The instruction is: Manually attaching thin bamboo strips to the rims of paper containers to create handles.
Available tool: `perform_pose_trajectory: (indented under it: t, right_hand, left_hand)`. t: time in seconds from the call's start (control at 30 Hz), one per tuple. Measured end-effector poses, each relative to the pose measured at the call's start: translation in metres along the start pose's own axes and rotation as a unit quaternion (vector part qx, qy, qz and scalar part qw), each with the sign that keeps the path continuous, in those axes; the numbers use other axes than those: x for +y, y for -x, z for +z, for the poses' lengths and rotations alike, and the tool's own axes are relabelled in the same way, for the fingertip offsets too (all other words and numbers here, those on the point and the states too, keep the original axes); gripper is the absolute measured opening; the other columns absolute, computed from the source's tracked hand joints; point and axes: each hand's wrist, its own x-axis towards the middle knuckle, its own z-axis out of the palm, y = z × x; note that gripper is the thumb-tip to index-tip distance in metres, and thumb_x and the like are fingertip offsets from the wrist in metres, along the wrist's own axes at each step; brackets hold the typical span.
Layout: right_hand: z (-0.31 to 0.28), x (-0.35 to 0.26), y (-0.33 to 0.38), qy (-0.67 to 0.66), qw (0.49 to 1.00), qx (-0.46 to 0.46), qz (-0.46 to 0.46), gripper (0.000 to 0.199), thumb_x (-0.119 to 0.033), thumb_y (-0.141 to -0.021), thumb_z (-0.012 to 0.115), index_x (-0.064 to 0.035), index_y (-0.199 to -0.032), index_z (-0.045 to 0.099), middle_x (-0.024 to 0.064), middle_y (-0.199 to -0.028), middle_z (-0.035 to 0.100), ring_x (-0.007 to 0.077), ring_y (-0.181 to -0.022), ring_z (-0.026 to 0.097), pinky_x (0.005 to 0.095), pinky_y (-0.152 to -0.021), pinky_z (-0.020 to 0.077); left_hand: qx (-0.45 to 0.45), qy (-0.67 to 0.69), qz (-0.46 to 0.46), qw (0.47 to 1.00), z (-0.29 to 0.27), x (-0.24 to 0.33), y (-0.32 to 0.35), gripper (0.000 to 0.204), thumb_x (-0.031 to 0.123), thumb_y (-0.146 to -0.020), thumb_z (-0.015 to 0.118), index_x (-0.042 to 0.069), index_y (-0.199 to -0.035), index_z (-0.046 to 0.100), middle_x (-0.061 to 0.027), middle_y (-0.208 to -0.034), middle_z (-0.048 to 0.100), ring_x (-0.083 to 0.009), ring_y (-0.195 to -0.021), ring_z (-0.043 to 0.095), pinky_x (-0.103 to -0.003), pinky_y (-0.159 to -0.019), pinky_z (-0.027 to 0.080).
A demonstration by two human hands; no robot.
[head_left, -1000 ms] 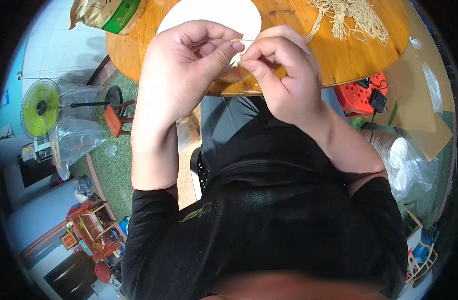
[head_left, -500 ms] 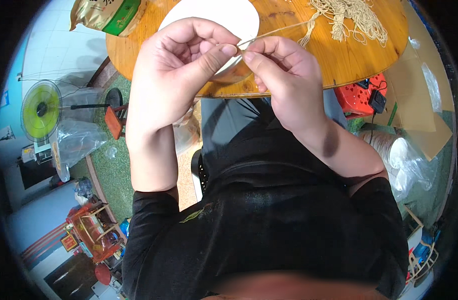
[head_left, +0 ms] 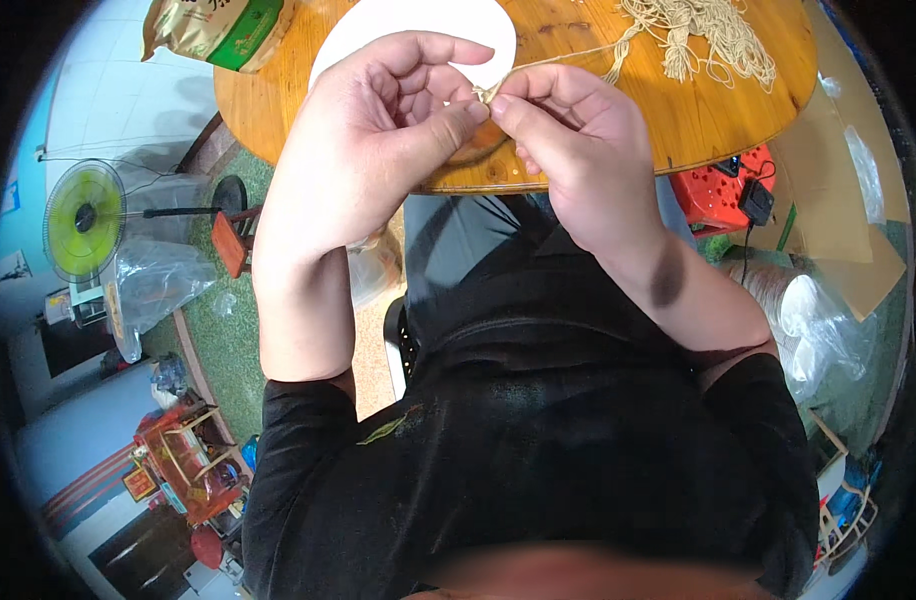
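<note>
My left hand (head_left: 368,140) and my right hand (head_left: 593,145) meet above the near edge of the wooden table (head_left: 568,30). Between their fingertips is a small looped bit of beige cord (head_left: 485,94). My right thumb and forefinger pinch it. My left thumb presses against its other side, while the left forefinger is raised and stretched out above it; the other left fingers curl in. From my right fingers a strand runs up and right to a heap of beige cords (head_left: 718,45). Behind my left hand lies a round white disc (head_left: 418,20), partly covered.
A gold and green bag (head_left: 223,30) sits at the table's far left. Right of the table are a red plastic stool (head_left: 703,200) with a black adapter and some flattened cardboard (head_left: 828,190). A green fan (head_left: 85,218) stands at left, near clear plastic sheeting (head_left: 163,285).
The taut cord between my fingertips has become a small bunched loop. My left forefinger has lifted off it, and the left hand has turned slightly.
</note>
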Motion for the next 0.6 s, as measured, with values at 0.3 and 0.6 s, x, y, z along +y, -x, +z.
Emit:
perform_pose_trajectory:
  t: [0.3, 0.6]
  right_hand:
    - [-0.006, 0.0, -0.002, -0.006, 1.0, -0.027, 0.0, 0.015, -0.007, -0.107, 0.072, 0.005, -0.114, 0.075, 0.0071, -0.106, 0.079, 0.0105, -0.097, 0.074, 0.026, -0.087, 0.0606]
    - [-0.01, -0.004, -0.005, -0.019, 0.999, -0.031, 0.039, 0.02, -0.016, -0.106, 0.075, 0.0024, -0.115, 0.076, 0.0011, -0.092, 0.072, 0.0046, -0.078, 0.062, 0.0207, -0.067, 0.0485]
  left_hand:
    - [0.065, -0.048, -0.001, 0.997, 0.009, 0.0, 0.001, 0.014, 0.001, -0.105, 0.071, -0.005, -0.117, 0.075, -0.0041, -0.101, 0.079, -0.0075, -0.09, 0.075, -0.022, -0.081, 0.061]
    - [0.126, -0.145, 0.029, 0.981, 0.019, -0.008, -0.001, 0.008, 0.003, -0.098, 0.077, 0.001, -0.106, 0.077, 0.0087, -0.078, 0.063, 0.0003, -0.067, 0.051, -0.019, -0.06, 0.042]
